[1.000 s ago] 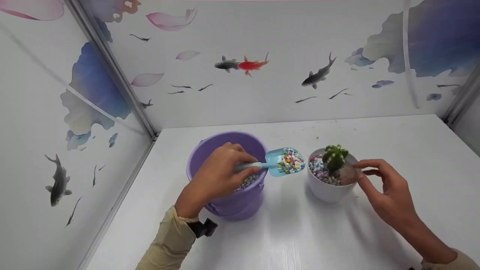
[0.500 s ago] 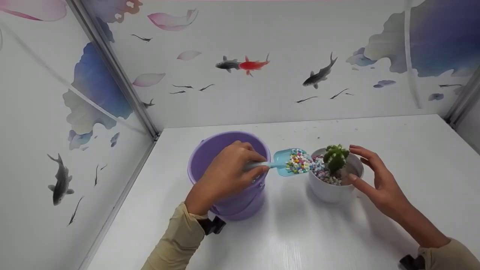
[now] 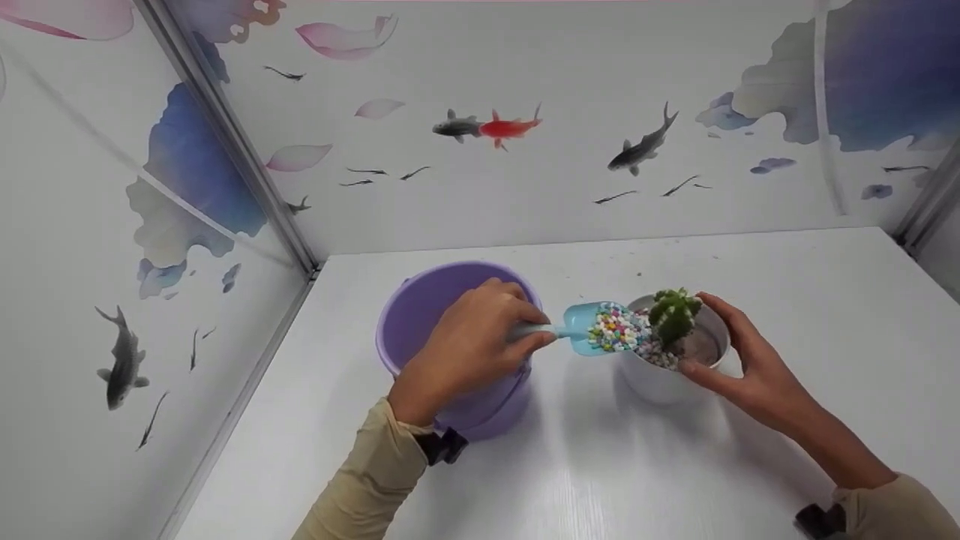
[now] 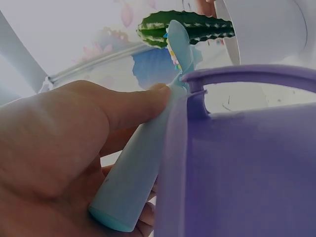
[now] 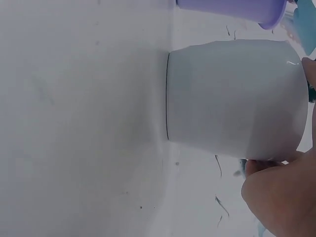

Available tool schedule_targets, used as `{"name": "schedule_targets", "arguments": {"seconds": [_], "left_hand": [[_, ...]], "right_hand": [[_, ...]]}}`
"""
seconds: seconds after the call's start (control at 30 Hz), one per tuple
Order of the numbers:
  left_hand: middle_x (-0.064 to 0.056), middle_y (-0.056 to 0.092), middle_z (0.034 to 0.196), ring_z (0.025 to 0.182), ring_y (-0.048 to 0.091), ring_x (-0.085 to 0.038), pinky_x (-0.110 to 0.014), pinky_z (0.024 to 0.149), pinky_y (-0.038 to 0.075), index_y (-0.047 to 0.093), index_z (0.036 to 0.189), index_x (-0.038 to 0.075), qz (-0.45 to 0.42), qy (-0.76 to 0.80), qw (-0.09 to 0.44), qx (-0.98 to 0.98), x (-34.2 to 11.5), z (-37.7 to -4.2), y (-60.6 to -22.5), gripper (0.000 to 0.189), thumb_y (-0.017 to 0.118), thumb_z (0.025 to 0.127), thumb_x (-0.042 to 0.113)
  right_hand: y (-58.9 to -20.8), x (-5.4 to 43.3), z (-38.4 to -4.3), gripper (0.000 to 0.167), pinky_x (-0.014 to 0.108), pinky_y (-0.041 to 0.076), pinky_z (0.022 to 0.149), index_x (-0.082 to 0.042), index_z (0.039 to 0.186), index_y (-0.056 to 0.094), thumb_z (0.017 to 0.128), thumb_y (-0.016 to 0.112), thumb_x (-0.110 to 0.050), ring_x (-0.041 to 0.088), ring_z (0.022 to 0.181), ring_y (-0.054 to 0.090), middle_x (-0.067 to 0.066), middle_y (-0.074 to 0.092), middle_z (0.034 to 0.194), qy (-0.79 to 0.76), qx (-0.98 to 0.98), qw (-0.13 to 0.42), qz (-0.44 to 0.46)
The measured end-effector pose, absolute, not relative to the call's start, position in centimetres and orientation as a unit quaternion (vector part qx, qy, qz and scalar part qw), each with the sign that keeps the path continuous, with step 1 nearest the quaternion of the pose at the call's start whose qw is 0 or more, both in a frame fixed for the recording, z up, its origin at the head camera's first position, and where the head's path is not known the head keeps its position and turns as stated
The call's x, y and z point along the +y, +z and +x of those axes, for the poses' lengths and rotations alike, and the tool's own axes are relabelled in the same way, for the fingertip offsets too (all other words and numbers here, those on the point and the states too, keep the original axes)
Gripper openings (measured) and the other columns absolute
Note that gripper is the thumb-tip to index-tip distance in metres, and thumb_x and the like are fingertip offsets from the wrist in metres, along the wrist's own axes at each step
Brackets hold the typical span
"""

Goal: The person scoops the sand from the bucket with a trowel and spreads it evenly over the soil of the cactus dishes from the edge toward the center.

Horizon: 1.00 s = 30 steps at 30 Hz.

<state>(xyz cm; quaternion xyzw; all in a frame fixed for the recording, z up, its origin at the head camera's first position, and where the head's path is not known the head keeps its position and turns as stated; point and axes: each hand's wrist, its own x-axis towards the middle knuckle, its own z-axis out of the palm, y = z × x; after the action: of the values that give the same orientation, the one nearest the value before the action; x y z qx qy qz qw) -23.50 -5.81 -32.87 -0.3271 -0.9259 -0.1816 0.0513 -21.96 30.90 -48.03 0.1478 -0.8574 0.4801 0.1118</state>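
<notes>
My left hand [image 3: 480, 341] grips the handle of a light-blue toy shovel [image 3: 581, 319], held level above the purple bucket's right rim. Multicoloured pebbles [image 3: 615, 328] lie heaped in its blade, whose tip reaches over the left rim of a white flower pot [image 3: 652, 382]. In the pot stands a small green cactus [image 3: 673, 315]; pebbles cover the left part and a bare brownish patch shows at right. My right hand [image 3: 757, 375] holds the pot by its right side, thumb at the near rim and fingers behind. The right wrist view shows the white pot wall [image 5: 237, 98] close up.
The purple bucket [image 3: 480, 420] stands left of the pot, under my left hand, its inside partly hidden. Both stand on a white table [image 3: 585, 472]. Scattered crumbs lie behind the pot. Walls printed with fish and petals [image 3: 487, 195] rise at the back and left.
The shovel with its pebbles has moved right, from beside the pot to over its rim. My right hand has let go of the right rim, spread, and taken hold around the pot's side.
</notes>
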Motion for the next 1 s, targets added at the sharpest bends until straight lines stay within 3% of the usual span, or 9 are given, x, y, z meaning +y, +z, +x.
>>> {"name": "schedule_targets", "arguments": {"seconds": [0.17,0.27,0.37,0.53,0.6,0.67,0.77,0.83,1.0], "left_hand": [[0.002,0.078,0.100,0.095,0.064,-0.015,-0.032,0.085,0.054,0.088,0.110,0.016,-0.342,-0.161,0.065,-0.924,-5.1,-23.6,-32.9,0.022,0.080,0.100,0.033],[0.002,0.077,0.098,0.093,0.064,-0.015,-0.032,0.083,0.054,0.088,0.110,0.016,-0.346,-0.155,0.072,-0.923,-4.7,-23.7,-33.0,0.022,0.080,0.100,0.034],[0.001,0.076,0.097,0.091,0.064,-0.014,-0.031,0.081,0.054,0.088,0.110,0.016,-0.349,-0.146,0.077,-0.922,-4.3,-23.8,-33.1,0.022,0.081,0.100,0.034],[0.001,0.076,0.097,0.090,0.065,-0.015,-0.032,0.080,0.055,0.088,0.109,0.017,-0.355,-0.122,0.087,-0.923,-3.6,-23.9,-33.2,0.020,0.081,0.100,0.033],[0.001,0.077,0.098,0.091,0.066,-0.016,-0.033,0.081,0.056,0.088,0.110,0.018,-0.355,-0.109,0.087,-0.924,-3.4,-23.9,-33.2,0.020,0.080,0.100,0.034],[0.001,0.077,0.099,0.092,0.067,-0.017,-0.034,0.082,0.056,0.088,0.110,0.018,-0.353,-0.098,0.081,-0.927,-3.1,-23.8,-33.2,0.021,0.080,0.100,0.035],[0.001,0.077,0.099,0.091,0.066,-0.018,-0.035,0.081,0.056,0.088,0.110,0.019,-0.352,-0.083,0.078,-0.929,-2.7,-23.8,-33.1,0.021,0.080,0.100,0.036],[0.001,0.076,0.098,0.091,0.066,-0.019,-0.035,0.081,0.055,0.088,0.109,0.019,-0.351,-0.074,0.077,-0.930,-2.5,-23.9,-33.1,0.021,0.081,0.100,0.036],[0.002,0.077,0.100,0.092,0.066,-0.018,-0.035,0.080,0.055,0.088,0.109,0.020,-0.349,-0.051,0.072,-0.933,-1.8,-23.9,-33.2,0.021,0.081,0.099,0.037]], "right_hand": [[-48.1,31.2,-21.9,0.101,0.005,0.025,0.112,-0.038,0.173,0.020,0.096,0.085,-0.029,0.040,0.166,0.022,0.009,0.023,0.180,0.471,-0.870,0.081,0.124],[-47.9,31.2,-21.8,0.103,0.034,0.032,0.128,-0.037,0.173,0.019,0.095,0.086,-0.032,0.047,0.164,0.024,0.012,0.023,0.180,0.469,-0.873,0.071,0.114],[-47.8,31.2,-21.8,0.104,0.066,0.032,0.125,-0.038,0.173,0.020,0.094,0.087,-0.034,0.048,0.163,0.026,0.014,0.025,0.179,0.469,-0.874,0.068,0.106],[-47.7,31.2,-21.9,0.103,0.050,0.035,0.128,-0.037,0.173,0.022,0.094,0.088,-0.032,0.047,0.163,0.027,0.013,0.025,0.179,0.474,-0.871,0.069,0.109],[-47.8,31.2,-22.0,0.102,0.031,0.036,0.125,-0.036,0.173,0.022,0.094,0.087,-0.033,0.045,0.163,0.028,0.011,0.025,0.179,0.470,-0.873,0.068,0.107],[-47.7,31.1,-22.0,0.103,0.056,0.037,0.125,-0.034,0.173,0.022,0.094,0.088,-0.034,0.046,0.162,0.030,0.012,0.025,0.179,0.472,-0.873,0.062,0.104],[-47.6,31.1,-22.0,0.104,0.060,0.038,0.125,-0.031,0.174,0.022,0.093,0.088,-0.036,0.047,0.161,0.032,0.013,0.026,0.179,0.472,-0.874,0.060,0.099],[-47.5,31.1,-22.0,0.105,0.077,0.034,0.118,-0.028,0.174,0.022,0.093,0.088,-0.035,0.049,0.160,0.032,0.015,0.026,0.178,0.479,-0.870,0.059,0.100],[-47.4,31.0,-21.8,0.105,0.078,0.033,0.118,-0.028,0.174,0.022,0.093,0.088,-0.035,0.049,0.160,0.032,0.016,0.026,0.178,0.476,-0.872,0.058,0.097]]}}
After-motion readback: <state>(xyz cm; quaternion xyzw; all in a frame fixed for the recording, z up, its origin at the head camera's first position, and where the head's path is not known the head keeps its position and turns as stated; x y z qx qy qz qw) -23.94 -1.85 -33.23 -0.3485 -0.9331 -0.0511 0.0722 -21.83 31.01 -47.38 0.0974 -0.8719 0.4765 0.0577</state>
